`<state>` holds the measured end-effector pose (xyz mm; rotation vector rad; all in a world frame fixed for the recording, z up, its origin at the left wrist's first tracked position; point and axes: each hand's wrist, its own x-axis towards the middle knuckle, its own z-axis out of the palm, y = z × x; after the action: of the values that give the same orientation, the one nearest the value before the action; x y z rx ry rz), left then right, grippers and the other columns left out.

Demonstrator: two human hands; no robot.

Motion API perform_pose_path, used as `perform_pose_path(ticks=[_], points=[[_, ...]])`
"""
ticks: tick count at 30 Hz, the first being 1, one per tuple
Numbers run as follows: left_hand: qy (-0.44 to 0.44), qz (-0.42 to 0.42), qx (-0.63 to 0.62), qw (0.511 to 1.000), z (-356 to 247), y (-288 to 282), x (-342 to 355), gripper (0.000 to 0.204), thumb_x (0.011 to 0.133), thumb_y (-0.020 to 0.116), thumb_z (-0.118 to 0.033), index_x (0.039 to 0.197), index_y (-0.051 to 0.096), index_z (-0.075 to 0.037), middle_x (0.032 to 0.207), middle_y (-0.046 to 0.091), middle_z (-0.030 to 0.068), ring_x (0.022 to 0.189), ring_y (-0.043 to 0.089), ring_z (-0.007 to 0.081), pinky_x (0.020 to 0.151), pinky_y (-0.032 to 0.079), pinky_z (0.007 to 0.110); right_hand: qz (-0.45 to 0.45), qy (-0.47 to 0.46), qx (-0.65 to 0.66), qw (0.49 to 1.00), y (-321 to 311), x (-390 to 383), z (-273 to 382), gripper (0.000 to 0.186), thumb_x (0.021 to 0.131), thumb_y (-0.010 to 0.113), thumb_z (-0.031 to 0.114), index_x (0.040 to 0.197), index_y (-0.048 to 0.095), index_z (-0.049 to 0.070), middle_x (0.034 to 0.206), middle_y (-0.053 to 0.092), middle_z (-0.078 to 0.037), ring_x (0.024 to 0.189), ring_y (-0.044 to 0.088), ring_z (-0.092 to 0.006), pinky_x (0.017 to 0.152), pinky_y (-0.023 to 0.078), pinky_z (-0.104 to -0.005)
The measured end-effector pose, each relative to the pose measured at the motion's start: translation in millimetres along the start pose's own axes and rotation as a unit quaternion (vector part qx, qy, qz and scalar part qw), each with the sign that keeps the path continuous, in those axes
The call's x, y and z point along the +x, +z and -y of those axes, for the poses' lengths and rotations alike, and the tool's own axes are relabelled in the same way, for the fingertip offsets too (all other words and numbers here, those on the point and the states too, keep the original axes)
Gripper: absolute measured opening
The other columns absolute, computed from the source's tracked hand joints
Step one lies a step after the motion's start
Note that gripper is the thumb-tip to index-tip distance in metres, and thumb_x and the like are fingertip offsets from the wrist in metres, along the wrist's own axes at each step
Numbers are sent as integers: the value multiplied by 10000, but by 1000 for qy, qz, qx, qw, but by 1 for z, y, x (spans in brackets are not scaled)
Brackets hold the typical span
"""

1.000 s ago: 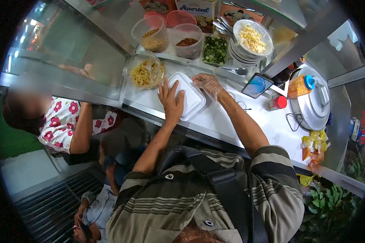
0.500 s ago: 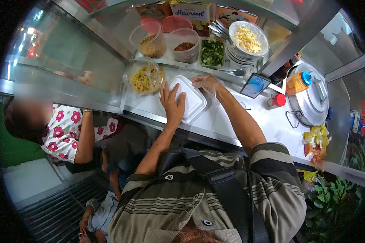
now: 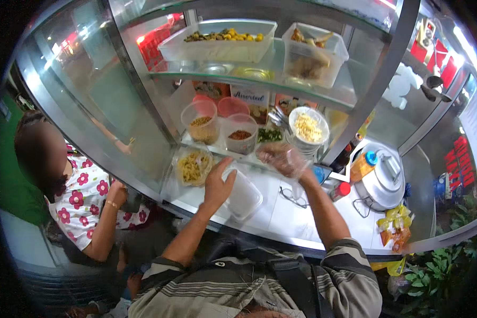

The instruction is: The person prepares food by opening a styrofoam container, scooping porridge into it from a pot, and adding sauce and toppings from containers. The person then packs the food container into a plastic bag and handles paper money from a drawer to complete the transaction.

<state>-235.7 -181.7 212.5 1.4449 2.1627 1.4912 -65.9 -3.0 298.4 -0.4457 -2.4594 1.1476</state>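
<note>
A closed white takeaway box (image 3: 245,197) lies on the white counter in front of me. My left hand (image 3: 219,183), bare, is at the box's upper left edge with fingers stretched out and thumb apart. My right hand (image 3: 282,160) wears a clear plastic glove and is beyond the box, in front of the tub of chopped greens (image 3: 270,135). Motion smears its fingers, so I cannot see whether it holds anything. Left of the box sits a bag-lined bowl of yellowish food (image 3: 193,167). Past my hands stand tubs of brown bits (image 3: 201,122) and reddish bits (image 3: 239,135).
A bowl of pale shreds (image 3: 308,128) tops a plate stack. At right are eyeglasses (image 3: 294,197), a red-lidded jar (image 3: 340,191), an orange bottle (image 3: 363,167) and a large lidded pot (image 3: 389,183). A glass shelf (image 3: 259,79) holds food trays. Someone in a flowered top (image 3: 82,196) is at left.
My right hand has left the box and moved toward the tub of greens. My left hand has shifted off the middle of the lid to its edge. The view has tilted up.
</note>
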Motion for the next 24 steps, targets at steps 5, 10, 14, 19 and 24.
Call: perform_pose_path(ticks=[5, 10, 14, 19, 24], points=[[69, 8, -249, 966, -163, -52, 88, 303, 947, 620, -162, 1202, 622, 3, 1091, 692, 108, 984, 668, 197, 873, 518, 316, -152, -186, -230, 943, -75, 9, 143, 289, 894, 628, 224, 1115, 652, 39, 1009, 652, -196, 959, 633, -346, 807, 513, -438], [-139, 169, -485, 847, -157, -32, 110, 278, 948, 634, -262, 1045, 680, -5, 960, 700, 66, 841, 665, 133, 652, 549, 287, -198, -207, -435, 854, -48, 8, 118, 388, 840, 645, 215, 1144, 561, -11, 1070, 533, -237, 980, 552, -418, 835, 469, -497], [-197, 144, -518, 820, -104, 25, 104, 198, 933, 618, -213, 934, 681, -26, 809, 679, 44, 660, 636, 150, 618, 527, 291, -159, -88, -401, 898, -2, 5, 45, 611, 808, 696, 285, 1240, 468, -83, 1139, 525, -274, 986, 568, -417, 843, 475, -500], [-274, 194, -480, 811, -17, 88, 59, 150, 894, 605, -157, 834, 637, -23, 732, 633, 57, 601, 585, 143, 561, 491, 282, 21, 145, -100, 984, 39, -42, 0, 757, 873, 656, 358, 1366, 300, -92, 1172, 521, -316, 1040, 553, -473, 905, 449, -504], [-256, 97, -400, 875, 11, 104, 45, 123, 852, 602, -82, 756, 591, -5, 652, 595, 67, 529, 552, 140, 467, 454, 273, -22, 76, -120, 990, 79, -87, -27, 576, 972, 533, 229, 1471, 327, 29, 1547, 229, -269, 1422, 258, -408, 1161, 244, -452]])
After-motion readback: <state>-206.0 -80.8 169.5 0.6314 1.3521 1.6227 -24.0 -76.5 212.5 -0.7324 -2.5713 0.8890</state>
